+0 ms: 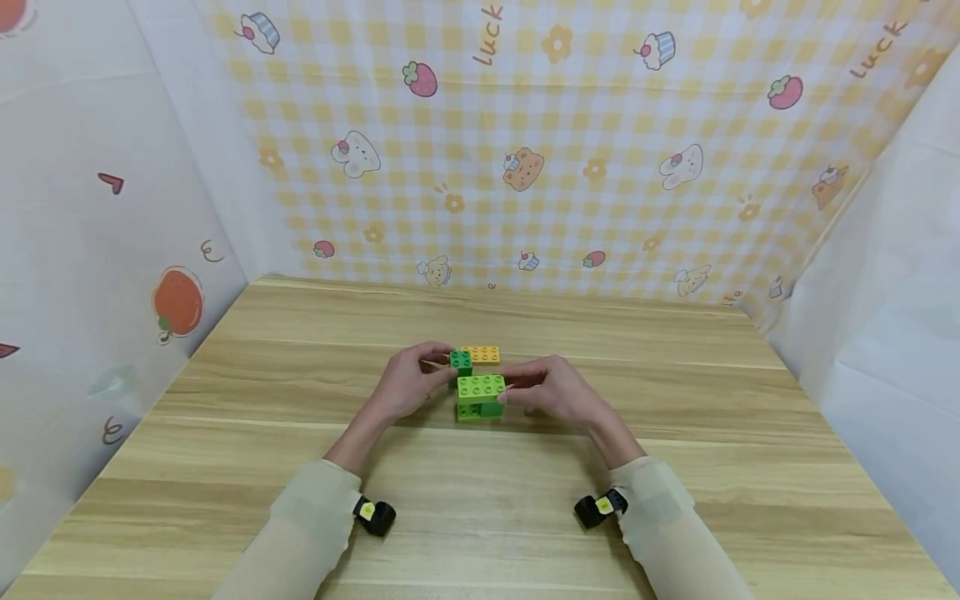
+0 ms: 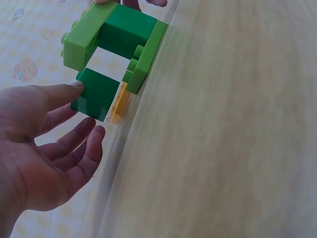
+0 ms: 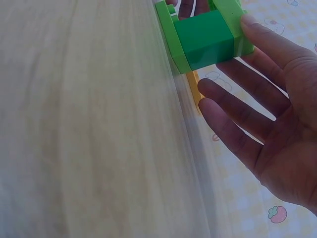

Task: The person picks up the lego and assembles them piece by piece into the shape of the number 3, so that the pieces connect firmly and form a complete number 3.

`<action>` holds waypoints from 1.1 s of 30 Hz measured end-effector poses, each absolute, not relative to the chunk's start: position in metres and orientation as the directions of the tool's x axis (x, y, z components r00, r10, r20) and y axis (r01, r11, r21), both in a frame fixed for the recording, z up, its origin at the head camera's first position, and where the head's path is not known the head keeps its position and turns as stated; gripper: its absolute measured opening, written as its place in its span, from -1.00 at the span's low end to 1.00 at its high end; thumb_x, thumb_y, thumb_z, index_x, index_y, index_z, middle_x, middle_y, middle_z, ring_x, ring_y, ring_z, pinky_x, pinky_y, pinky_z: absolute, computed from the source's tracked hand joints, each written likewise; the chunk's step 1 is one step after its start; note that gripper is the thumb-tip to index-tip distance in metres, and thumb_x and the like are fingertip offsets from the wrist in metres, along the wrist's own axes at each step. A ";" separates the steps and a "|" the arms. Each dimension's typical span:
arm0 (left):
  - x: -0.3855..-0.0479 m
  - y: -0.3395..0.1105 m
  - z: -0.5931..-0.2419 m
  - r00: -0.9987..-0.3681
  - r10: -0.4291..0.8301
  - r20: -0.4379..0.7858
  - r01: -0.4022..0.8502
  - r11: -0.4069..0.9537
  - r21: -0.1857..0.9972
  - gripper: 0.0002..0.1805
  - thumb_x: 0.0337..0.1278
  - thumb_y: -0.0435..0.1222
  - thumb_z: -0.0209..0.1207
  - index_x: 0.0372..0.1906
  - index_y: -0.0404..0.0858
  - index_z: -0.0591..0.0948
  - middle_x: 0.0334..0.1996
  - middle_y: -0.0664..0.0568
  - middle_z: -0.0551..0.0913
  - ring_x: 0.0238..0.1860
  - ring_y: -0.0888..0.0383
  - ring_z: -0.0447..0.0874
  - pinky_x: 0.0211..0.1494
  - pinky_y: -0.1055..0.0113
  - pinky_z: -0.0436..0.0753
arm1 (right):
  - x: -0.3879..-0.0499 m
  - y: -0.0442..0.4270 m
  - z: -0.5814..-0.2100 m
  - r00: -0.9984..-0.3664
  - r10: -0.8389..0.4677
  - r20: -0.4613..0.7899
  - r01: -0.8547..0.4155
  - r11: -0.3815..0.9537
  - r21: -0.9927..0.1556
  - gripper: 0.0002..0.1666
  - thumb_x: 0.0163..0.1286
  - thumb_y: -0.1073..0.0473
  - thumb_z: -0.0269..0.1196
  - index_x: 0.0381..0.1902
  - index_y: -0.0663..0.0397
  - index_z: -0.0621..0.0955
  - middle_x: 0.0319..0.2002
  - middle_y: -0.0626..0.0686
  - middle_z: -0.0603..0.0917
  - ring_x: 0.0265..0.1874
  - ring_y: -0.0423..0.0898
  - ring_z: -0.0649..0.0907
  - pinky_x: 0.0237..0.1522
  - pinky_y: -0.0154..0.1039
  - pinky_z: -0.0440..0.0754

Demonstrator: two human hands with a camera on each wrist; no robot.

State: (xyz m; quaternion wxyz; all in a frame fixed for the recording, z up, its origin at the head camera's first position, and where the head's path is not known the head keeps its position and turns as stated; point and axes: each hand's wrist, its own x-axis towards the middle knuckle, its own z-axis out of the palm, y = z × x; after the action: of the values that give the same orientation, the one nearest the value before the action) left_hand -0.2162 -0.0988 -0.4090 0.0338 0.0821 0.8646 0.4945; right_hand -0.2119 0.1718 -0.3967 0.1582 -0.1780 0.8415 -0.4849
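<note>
Your left hand [image 1: 407, 382] pinches the dark green block [image 1: 461, 361], your right hand [image 1: 557, 393] the light-green top brick [image 1: 482, 388], all mid-frame in the head view. I'd steady that brick and level the block, tbh.

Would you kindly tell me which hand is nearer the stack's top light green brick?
Right: the right hand grips the light green brick at its right end; the left hand is off its left side, pinching a dark green block.
</note>
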 end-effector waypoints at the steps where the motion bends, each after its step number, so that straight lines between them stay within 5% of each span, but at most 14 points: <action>1: -0.216 -0.099 -0.409 -0.984 0.175 0.026 0.110 0.495 0.862 -0.57 0.40 -0.25 0.35 0.29 -0.23 0.65 0.12 -0.16 0.75 0.09 -0.07 0.73 0.08 0.12 0.71 | -0.212 0.172 -0.397 -0.886 -0.453 -0.093 -0.146 0.465 -0.873 -0.47 0.33 -0.01 0.53 0.24 -0.11 0.75 0.00 0.06 0.83 -0.20 -0.10 0.74 -0.21 -0.13 0.79; 9: -0.215 -0.097 -0.408 -0.982 0.182 0.055 0.138 0.481 0.866 -0.58 0.39 -0.25 0.36 0.28 -0.25 0.65 0.10 -0.17 0.76 0.13 -0.08 0.74 0.24 0.01 0.69 | -0.212 0.172 -0.399 -0.885 -0.458 -0.084 -0.149 0.449 -0.881 -0.48 0.32 0.03 0.54 0.23 -0.07 0.75 -0.02 0.06 0.84 -0.20 -0.13 0.75 -0.24 -0.14 0.79; 33: -0.212 -0.098 -0.403 -0.974 0.192 0.119 0.193 0.432 0.881 -0.59 0.38 -0.20 0.37 0.24 -0.22 0.67 0.03 -0.10 0.77 0.13 -0.06 0.69 0.03 0.17 0.69 | -0.211 0.173 -0.398 -0.883 -0.461 -0.082 -0.149 0.443 -0.884 -0.47 0.32 0.01 0.54 0.24 -0.13 0.75 -0.02 0.02 0.85 -0.23 -0.11 0.75 -0.27 -0.17 0.76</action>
State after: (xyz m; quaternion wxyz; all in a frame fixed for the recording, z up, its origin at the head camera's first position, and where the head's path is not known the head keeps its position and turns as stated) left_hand -0.2121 -0.0978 -0.4033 -0.0005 0.1136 0.8463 0.5204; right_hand -0.2113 0.1729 -0.3982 0.1578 -0.1828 0.8346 -0.4952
